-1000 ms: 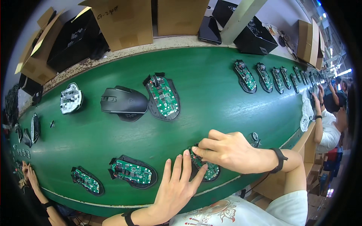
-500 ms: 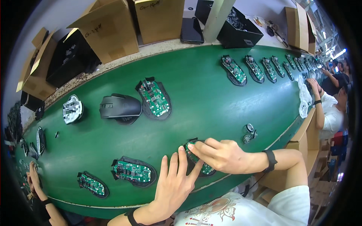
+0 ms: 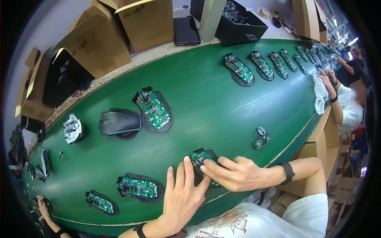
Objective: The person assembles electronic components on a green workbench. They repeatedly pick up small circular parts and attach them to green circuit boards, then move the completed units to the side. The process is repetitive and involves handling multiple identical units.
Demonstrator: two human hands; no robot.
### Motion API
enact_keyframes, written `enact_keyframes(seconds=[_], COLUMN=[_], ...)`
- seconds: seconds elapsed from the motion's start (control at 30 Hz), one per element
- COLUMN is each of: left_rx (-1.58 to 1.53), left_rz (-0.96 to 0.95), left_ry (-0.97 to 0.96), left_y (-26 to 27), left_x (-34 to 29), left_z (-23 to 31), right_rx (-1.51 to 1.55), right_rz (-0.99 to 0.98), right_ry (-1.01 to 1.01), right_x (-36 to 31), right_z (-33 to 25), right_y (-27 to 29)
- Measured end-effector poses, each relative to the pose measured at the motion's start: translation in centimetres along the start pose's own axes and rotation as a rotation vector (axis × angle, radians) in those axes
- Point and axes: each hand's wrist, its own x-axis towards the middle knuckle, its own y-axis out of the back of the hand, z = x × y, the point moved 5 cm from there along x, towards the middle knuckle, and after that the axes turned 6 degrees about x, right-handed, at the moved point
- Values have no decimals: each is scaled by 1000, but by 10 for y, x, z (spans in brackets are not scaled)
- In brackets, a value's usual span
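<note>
In front of me a mouse base with a green circuit board (image 3: 200, 156) lies on the green work surface. My left hand (image 3: 184, 196) is spread beside it, fingers stretched out, with the thumb and index finger along the base's near left side. My right hand (image 3: 238, 172) is closed over the board from the right. Its bent fingers come together next to a dark wheel-like part near the board's far end; whatever lies between the fingertips is hidden. Part of the base is covered by both hands.
Left of my hands lie two more mouse bases with boards (image 3: 139, 188). Farther off are another board (image 3: 154, 111), a black mouse (image 3: 120, 123) and a white-and-black shell (image 3: 73, 129). Loose scroll wheels (image 3: 260, 139) lie right. Cardboard boxes (image 3: 97, 43) line the far edge; co-workers' hands show at both sides.
My right fingertips have shifted slightly down and nearer, uncovering more of the board's far end. My left hand stays nearly in place. The view has turned a little.
</note>
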Motion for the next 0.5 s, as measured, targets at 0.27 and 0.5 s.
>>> enact_keyframes(seconds=[0.27, 0.5], left_rx=[39, -7], left_rz=[10, -63], left_ry=[-28, -53], left_y=[0, 5], left_x=[-1, 0], left_z=[-3, -15], right_rx=[201, 241], right_rz=[27, 13], right_ry=[-116, -164], right_x=[25, 6], right_z=[16, 25], right_y=[-1, 16])
